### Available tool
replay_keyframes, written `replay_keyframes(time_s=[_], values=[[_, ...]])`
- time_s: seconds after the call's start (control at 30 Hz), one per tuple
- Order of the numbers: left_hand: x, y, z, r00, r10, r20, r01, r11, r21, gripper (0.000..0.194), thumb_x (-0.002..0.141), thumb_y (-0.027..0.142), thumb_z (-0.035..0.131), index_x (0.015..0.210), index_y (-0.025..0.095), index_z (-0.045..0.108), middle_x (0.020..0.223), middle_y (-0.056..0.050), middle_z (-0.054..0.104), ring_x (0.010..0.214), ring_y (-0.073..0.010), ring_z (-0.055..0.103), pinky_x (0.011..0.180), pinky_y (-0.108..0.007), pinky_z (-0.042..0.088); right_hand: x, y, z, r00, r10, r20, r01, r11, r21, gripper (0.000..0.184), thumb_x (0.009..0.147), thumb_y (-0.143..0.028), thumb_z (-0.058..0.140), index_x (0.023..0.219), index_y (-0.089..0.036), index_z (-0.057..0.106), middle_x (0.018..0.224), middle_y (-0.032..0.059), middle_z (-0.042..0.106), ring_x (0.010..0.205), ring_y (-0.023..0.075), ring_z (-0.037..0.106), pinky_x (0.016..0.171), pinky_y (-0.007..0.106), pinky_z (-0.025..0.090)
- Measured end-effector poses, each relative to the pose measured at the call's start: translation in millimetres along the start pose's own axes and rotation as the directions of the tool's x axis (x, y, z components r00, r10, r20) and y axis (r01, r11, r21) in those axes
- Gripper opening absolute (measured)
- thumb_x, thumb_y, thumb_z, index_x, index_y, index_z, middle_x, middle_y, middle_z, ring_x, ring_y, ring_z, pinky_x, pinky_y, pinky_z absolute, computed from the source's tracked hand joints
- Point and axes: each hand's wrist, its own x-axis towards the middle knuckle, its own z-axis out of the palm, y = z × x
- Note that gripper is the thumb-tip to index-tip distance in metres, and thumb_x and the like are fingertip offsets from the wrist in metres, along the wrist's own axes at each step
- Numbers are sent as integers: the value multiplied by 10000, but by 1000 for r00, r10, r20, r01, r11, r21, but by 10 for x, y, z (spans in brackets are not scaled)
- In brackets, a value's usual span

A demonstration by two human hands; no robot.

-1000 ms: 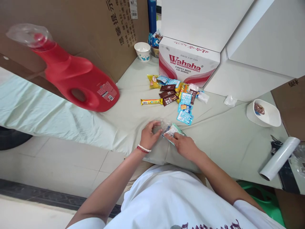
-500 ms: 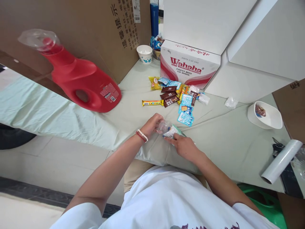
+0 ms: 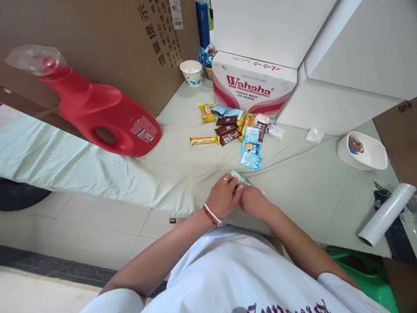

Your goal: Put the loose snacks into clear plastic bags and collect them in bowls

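Near the table's front edge, a green-and-white packet shows its far end beyond my hands. My right hand is closed over the packet's near part, with its fingers mostly hidden. Against it lies my left hand, fingers curled over the packet's left end; what they pinch is hidden. A little farther back are blue snack sachets, brown cocoa wafer packs and a yellow snack bar lying apart at the left.
A red detergent bottle stands left before a cardboard box. Behind the snacks sits a Wahaha water carton, with a paper cup beside it. At right are a white bowl, a plastic film roll and crumpled clear plastic.
My left hand reached out at the clear plastic at the packet's left end, then came back right against my right hand. Both hands now cover most of the packet.
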Motion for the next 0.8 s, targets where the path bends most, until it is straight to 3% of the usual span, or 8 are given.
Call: replay_keyframes(time_s=[0.13, 0.23, 0.33, 0.4, 0.53, 0.6, 0.7, 0.8], values=[[-49, -70, 93, 999, -17, -33, 19, 996, 84, 359, 1035, 300, 429, 1261, 196, 689, 1225, -135, 652, 1066, -269, 574, 860, -416, 484, -297, 12, 80, 975, -157, -156, 186, 964, 189, 343, 1032, -278, 454, 1290, -173, 654, 1320, 157, 623, 1194, 259, 578, 1021, 405, 498], [-46, -104, 187, 991, -77, -105, 90, 989, 119, 292, 1014, 325, 509, 1173, 258, 745, 1115, -107, 695, 955, -266, 544, 820, -421, 438, -529, 60, 197, 954, 6, -301, 107, 927, 359, 369, 1060, -353, 411, 1327, -200, 613, 1215, 133, 658, 1115, 239, 605, 993, 402, 515], [-37, -87, 317, 968, -133, -213, 154, 984, 84, 231, 985, 290, 556, 1024, 284, 784, 1003, -98, 694, 892, -259, 523, 827, -435, 413, -614, 140, 337, 759, 443, -478, -249, 875, 416, 408, 1048, -421, 424, 1332, -184, 595, 1175, 156, 632, 1121, 277, 571, 995, 451, 504], [-25, -77, 382, 939, -185, -290, 209, 976, 54, 220, 941, 293, 617, 1105, 268, 762, 1084, -118, 671, 988, -283, 541, 892, -461, 420, -606, 175, 392, 641, 565, -519, -425, 825, 372, 494, 972, -472, 567, 1342, -145, 588, 1249, 200, 574, 1192, 332, 504, 1027, 513, 472], [27, -119, 395, 893, -316, -319, 338, 941, 15, 593, 797, 427, 766, 1309, 156, 637, 1319, -201, 571, 1295, -392, 463, 1079, -555, 375, -592, 130, 371, 722, 495, -483, -403, 869, 288, 203, 926, -343, 619, 1034, -182, 679, 1392, 188, 515, 1303, 356, 436, 1073, 520, 423], [53, -138, 374, 912, -330, -245, 349, 936, 36, 498, 777, 453, 777, 1169, 160, 684, 1252, -183, 607, 1311, -408, 460, 1109, -573, 358, -602, 67, 320, 754, 471, -458, -329, 874, 358, 141, 958, -289, 532, 933, -202, 640, 1283, 157, 598, 1190, 310, 542, 1003, 464, 467], [53, -95, 381, 932, -312, -187, 330, 941, 74, 348, 807, 440, 751, 1006, 163, 680, 1092, -152, 638, 1183, -379, 549, 1052, -551, 421, -570, -19, 234, 763, 546, -345, -245, 739, 627, 151, 991, -336, 461, 933, -236, 558, 858, 47, 654, 751, 216, 627, 725, 343, 509], [2, 11, 433, 946, -238, -220, 249, 968, 26, 281, 880, 389, 671, 1037, 161, 624, 1074, -147, 612, 1016, -310, 606, 889, -455, 508, -449, -61, 182, 769, 574, -281, -114, 555, 824, 121, 966, -367, 491, 928, -255, 519, 736, -20, 603, 597, 175, 590, 606, 293, 478]])
